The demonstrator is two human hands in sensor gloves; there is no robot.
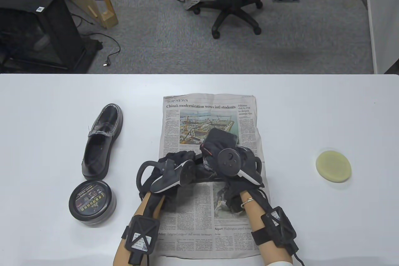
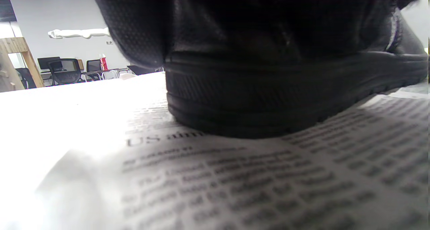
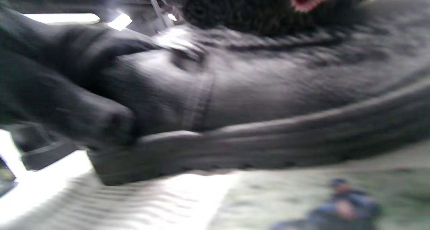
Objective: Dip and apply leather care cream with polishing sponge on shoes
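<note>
A black leather shoe [image 1: 203, 176] stands on a newspaper [image 1: 209, 107], mostly hidden under both hands. My left hand [image 1: 182, 159] grips its heel; its gloved fingers [image 3: 67, 99] show against the heel in the right wrist view. The left wrist view shows the heel sole [image 2: 285, 99] resting on the paper. My right hand [image 1: 215, 147] holds the front of the shoe from above. A second black shoe [image 1: 103, 141] lies to the left. A round tin of cream [image 1: 92, 202], lid on, sits in front of it. A round yellow sponge [image 1: 333, 166] lies far right.
The white table [image 1: 311, 116] ends at a far edge, with grey carpet, an office chair [image 1: 232, 1] and a black cabinet [image 1: 34, 26] beyond. The sponge lies well apart from the newspaper.
</note>
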